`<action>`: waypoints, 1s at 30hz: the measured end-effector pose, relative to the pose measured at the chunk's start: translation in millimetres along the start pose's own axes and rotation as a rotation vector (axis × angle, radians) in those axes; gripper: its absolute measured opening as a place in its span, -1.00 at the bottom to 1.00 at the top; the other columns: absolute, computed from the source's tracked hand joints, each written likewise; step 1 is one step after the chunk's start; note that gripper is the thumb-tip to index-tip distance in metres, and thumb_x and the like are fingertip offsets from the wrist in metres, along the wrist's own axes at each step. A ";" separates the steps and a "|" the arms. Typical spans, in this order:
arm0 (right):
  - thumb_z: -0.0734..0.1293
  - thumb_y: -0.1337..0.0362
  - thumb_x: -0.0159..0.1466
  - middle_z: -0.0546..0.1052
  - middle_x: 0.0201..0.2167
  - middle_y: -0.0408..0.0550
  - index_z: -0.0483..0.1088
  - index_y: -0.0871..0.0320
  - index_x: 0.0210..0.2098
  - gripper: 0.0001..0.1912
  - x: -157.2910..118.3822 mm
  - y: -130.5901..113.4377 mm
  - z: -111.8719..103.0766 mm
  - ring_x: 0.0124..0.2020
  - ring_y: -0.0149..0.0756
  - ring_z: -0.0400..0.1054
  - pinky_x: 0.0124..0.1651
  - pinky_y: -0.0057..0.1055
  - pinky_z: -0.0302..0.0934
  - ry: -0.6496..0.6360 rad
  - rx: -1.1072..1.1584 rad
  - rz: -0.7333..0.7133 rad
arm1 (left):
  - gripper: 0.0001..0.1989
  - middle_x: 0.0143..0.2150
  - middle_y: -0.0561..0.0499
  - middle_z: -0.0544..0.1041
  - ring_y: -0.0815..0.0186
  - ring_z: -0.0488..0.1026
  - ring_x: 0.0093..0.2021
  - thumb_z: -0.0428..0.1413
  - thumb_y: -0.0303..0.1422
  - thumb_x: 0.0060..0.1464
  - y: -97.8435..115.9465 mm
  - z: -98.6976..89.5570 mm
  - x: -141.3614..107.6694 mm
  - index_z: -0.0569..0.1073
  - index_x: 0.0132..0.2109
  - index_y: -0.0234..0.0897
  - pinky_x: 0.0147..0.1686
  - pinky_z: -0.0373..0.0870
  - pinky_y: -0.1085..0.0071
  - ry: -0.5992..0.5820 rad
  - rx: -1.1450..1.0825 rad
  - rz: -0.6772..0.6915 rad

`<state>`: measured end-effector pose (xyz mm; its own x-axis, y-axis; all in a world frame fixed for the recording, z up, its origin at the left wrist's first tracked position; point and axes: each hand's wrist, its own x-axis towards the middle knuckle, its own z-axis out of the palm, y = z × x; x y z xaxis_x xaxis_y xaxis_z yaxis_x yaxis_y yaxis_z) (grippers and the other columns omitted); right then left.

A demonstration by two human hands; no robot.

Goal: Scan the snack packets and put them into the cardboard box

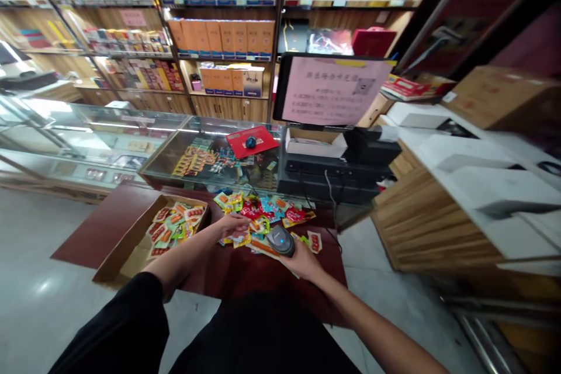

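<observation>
My right hand (pixel 305 258) is wrapped round a dark grey handheld barcode scanner (pixel 281 241), with a small blue light on its top. At the near edge of the pile of snack packets (pixel 274 208), my left hand (pixel 234 225) has its fingers closed on a small snack packet (pixel 258 225) with orange and green print. The scanner's head is close to that packet, to its right. Colourful packets lie loose on the dark red table (pixel 228 274), some of them under the scanner. Left of my left forearm, an open cardboard box (pixel 127 245) holds several sausage-like snack packets (pixel 177 222).
Behind the pile stands a glass display counter (pixel 170 155) with a red envelope-like sheet (pixel 252 141) on top. A monitor back carrying a printed sheet (pixel 328 90) rises at the right. A wooden counter (pixel 421 210) is farther right. Shelves of orange boxes (pixel 219 38) line the wall.
</observation>
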<state>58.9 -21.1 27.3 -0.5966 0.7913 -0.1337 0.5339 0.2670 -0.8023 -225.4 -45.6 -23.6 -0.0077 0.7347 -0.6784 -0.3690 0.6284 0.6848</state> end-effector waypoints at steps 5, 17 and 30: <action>0.41 0.28 0.02 0.61 -0.19 0.05 0.48 0.17 -0.13 -0.61 -23.5 45.7 -39.3 -0.13 -0.05 0.50 -0.11 -0.29 0.34 0.069 0.010 0.082 | -0.59 -0.43 -0.01 0.54 0.36 0.49 -0.46 0.42 -0.24 -0.30 -8.7 74.3 41.1 0.50 -0.30 -0.36 -0.32 0.51 0.36 -0.039 0.198 -0.079; 0.34 0.31 0.05 0.62 -0.29 0.03 0.48 0.18 -0.22 -0.72 -65.5 98.7 -89.9 -0.23 -0.11 0.51 -0.23 -0.37 0.31 0.203 0.050 0.277 | -0.74 -0.64 0.15 0.38 0.30 0.47 -0.43 0.36 -0.44 -0.33 -52.5 179.8 131.5 0.51 -0.39 -0.31 -0.32 0.40 0.45 0.054 0.921 -0.058; 0.36 0.26 0.06 0.62 -0.29 0.03 0.48 0.16 -0.21 -0.71 -70.9 115.6 -91.7 -0.23 -0.10 0.51 -0.26 -0.37 0.31 0.260 0.062 0.361 | -0.79 -0.49 0.04 0.48 0.19 0.48 -0.23 0.29 -0.56 -0.35 -60.1 211.3 154.9 0.45 -0.49 -0.26 -0.22 0.35 0.44 -0.063 1.146 0.091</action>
<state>217.8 4.1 -2.6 -0.2041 0.9418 -0.2671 0.6387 -0.0787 -0.7654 -8.0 84.5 -113.6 0.0677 0.7803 -0.6217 0.6921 0.4121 0.5926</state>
